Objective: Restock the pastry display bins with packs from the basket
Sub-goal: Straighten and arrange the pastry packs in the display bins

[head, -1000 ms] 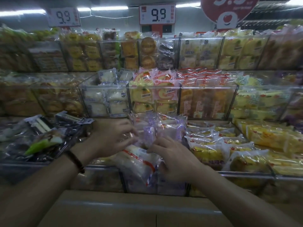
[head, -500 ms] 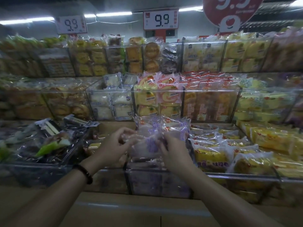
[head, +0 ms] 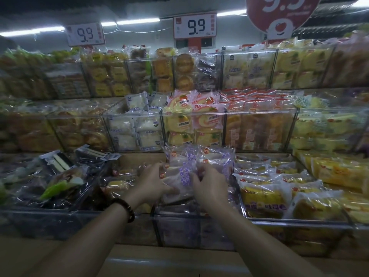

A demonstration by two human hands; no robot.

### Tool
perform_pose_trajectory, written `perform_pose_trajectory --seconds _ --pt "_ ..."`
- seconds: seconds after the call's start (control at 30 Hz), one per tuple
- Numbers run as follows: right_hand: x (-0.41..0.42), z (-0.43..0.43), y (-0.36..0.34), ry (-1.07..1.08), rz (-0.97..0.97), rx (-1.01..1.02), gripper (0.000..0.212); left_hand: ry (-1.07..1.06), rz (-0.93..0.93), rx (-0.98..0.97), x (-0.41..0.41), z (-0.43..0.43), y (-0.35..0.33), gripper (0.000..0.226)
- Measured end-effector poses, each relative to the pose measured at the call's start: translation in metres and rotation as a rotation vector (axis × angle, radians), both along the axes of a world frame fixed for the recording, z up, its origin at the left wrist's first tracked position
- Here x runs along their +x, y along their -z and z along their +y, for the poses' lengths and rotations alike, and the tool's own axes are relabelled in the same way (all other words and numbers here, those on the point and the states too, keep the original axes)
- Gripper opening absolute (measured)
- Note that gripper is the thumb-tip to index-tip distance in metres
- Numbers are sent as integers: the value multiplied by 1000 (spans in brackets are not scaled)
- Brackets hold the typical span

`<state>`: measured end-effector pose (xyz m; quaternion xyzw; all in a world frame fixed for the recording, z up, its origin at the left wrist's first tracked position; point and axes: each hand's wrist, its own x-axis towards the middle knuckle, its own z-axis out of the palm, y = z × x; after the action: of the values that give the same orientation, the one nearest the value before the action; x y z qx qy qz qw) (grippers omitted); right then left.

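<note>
A clear pastry pack with purple print [head: 179,180] lies in the front middle bin [head: 195,228] of the display. My left hand [head: 153,182] holds its left side, fingers curled on the wrapper. My right hand [head: 209,184] grips its right side. More purple-print packs [head: 217,158] stand upright just behind it in the same bin. The basket is not in view.
Front left bin holds dark wrapped packs [head: 58,176]; front right bin holds yellow bread packs [head: 279,192]. Behind rise clear bins of white packs [head: 137,124] and orange roll packs [head: 193,120], then a top row. Price signs [head: 194,25] hang above. A counter edge [head: 159,260] runs below.
Both hands have moved forward and down into the front middle bin with the purple-print pack, which was held higher a second ago. The view has dipped slightly.
</note>
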<state>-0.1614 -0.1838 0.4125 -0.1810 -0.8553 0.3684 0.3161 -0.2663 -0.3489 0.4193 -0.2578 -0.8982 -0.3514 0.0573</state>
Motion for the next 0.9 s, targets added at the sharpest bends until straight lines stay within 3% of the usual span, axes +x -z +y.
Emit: perform_pose_trajectory --seconds 0.07,0.17,0.3,0.4,0.57,0.67,0.77,0.9 --pt "2 -2 -1 -19 -13 -17 23 24 67 81 -1 7 1 102" --pt "3 -2 -1 -40 -47 27 23 86 81 215 -2 14 3 109" --pt "-2 -3 4 -4 -18 38 24 88 209 227 -7 17 4 108" --pt "-6 -8 6 -46 10 -46 25 56 379 110 -7 19 5 103" --pt "-8 -5 4 -79 5 -27 19 127 355 -18 -11 6 -3 103" --pt "-4 1 2 -76 -13 2 11 157 525 -96 -10 2 -12 86" --pt "1 6 6 -56 -66 103 14 219 630 -211 -8 1 -13 65" --pt "5 10 9 -23 -119 269 17 195 657 -371 -4 5 -4 69"
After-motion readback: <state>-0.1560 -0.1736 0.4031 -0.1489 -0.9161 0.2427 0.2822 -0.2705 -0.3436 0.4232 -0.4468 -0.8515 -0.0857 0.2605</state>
